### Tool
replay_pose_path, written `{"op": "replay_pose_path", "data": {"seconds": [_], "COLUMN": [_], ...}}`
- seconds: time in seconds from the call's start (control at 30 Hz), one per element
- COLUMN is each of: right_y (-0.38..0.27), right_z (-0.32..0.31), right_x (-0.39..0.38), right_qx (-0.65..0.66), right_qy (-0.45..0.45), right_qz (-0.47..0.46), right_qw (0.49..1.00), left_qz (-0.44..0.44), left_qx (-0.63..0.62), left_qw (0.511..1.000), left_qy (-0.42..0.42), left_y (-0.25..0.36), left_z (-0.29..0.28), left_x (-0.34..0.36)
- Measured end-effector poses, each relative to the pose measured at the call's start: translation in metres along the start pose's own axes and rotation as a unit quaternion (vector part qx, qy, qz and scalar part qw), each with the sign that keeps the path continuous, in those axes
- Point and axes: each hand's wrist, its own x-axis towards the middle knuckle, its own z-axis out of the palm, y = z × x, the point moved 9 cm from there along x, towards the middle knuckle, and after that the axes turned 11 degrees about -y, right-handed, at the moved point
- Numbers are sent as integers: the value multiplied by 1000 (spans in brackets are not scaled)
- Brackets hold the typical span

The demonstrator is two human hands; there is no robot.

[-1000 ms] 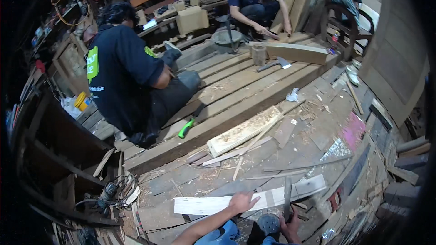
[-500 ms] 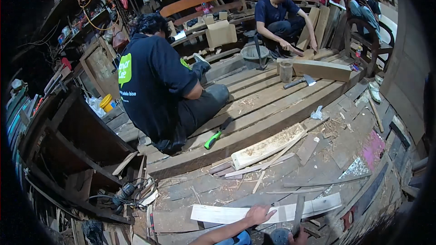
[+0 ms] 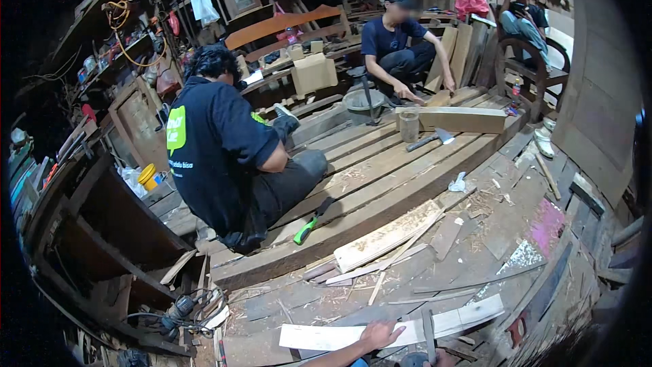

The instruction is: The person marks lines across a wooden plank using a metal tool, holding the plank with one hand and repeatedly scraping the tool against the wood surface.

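A long pale board point(image 3: 468, 316) lies across the dusty floor planks at the lower edge of the view. My left hand point(image 3: 378, 334) rests flat on it near its middle, fingers spread. Just right of that, a dark narrow metal tool point(image 3: 428, 326) stands upright against the board. My right hand point(image 3: 440, 360), only partly visible at the bottom edge, grips the tool's lower end. I cannot tell what kind of tool it is.
A person in a dark shirt point(image 3: 217, 156) sits on thick planks point(image 3: 380, 177) by a green-handled tool point(image 3: 309, 223). Another person point(image 3: 397, 47) crouches behind a bucket point(image 3: 360, 105) and a hatchet point(image 3: 431, 140). A third sits on a chair point(image 3: 526, 61). A power tool point(image 3: 178, 309) with its cable lies left.
The view has tipped upward, so the board and my hands now sit lower in the picture. My left hand stays on the board and my right keeps hold of the tool.
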Motion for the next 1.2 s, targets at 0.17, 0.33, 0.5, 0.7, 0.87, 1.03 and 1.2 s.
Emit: {"op": "replay_pose_path", "data": {"seconds": [0.17,0.33,0.5,0.7,0.87,1.03,1.2], "right_y": [-21,41,-28,-34,-35,-16,-22], "right_z": [-8,32,-25,-28,-34,-27,-25], "right_x": [-6,13,-15,-21,-18,-11,-20], "right_qx": [160,-5,77,53,-24,48,-37], "right_qy": [68,-30,62,39,69,13,-20], "right_qz": [12,48,19,44,137,121,173], "right_qw": [985,998,995,997,988,991,984], "left_qz": [-31,-14,-24,-26,-22,-16,-17], "left_qx": [2,8,5,3,-10,7,21], "left_qw": [999,1000,1000,1000,1000,999,1000], "left_qy": [9,21,-1,-3,16,34,-1], "left_y": [-24,-14,-13,-6,-8,-5,-4], "left_z": [6,11,6,1,-2,-4,0], "left_x": [-4,6,3,0,1,4,5]}}
